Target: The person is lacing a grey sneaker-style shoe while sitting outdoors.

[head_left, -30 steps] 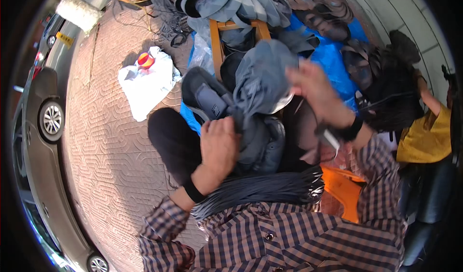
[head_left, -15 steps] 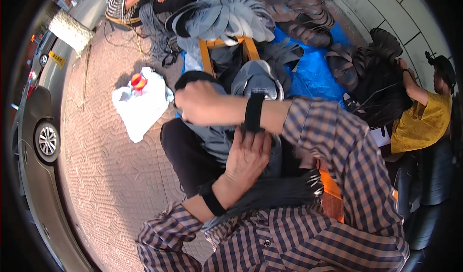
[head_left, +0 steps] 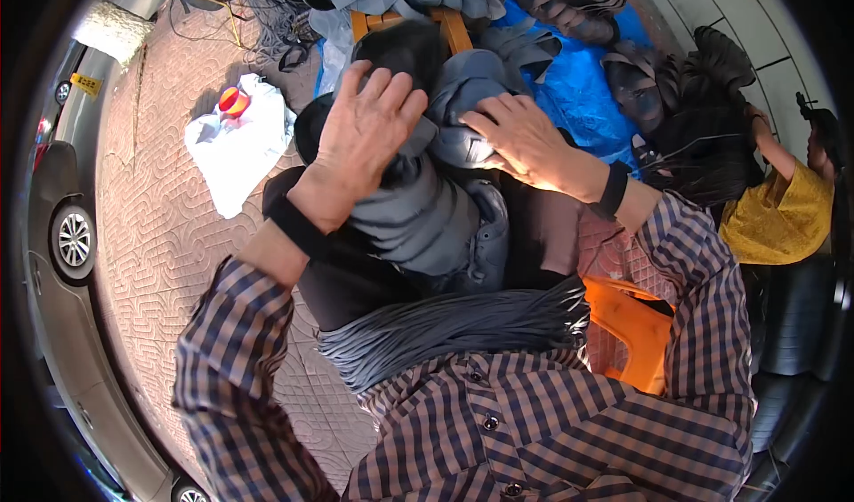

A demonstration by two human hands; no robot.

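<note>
A stack of grey shoe uppers (head_left: 414,213) lies between my knees, with a lace-up upper at its near end. My left hand (head_left: 360,137) is over the stack's far left side, its fingers curled; what they grip is hidden. Dark uppers (head_left: 400,53) lie just beyond it. My right hand (head_left: 525,142) bends its fingers over a grey shoe upper (head_left: 471,102) at the stack's far right, the thumb side against its edge. A thick bundle of dark grey laces (head_left: 445,324) lies across my lap.
Beyond my hands stand a wooden frame (head_left: 455,32) and piles of uppers on a blue sheet (head_left: 583,124). A white bag (head_left: 227,160) with a red-yellow object lies left. An orange stool (head_left: 623,324) is at my right; another person in yellow (head_left: 774,217) works far right.
My right hand has moved from the left over to the right side, so my forearms no longer cross. My left hand has moved up and left. The view has tilted slightly downward.
</note>
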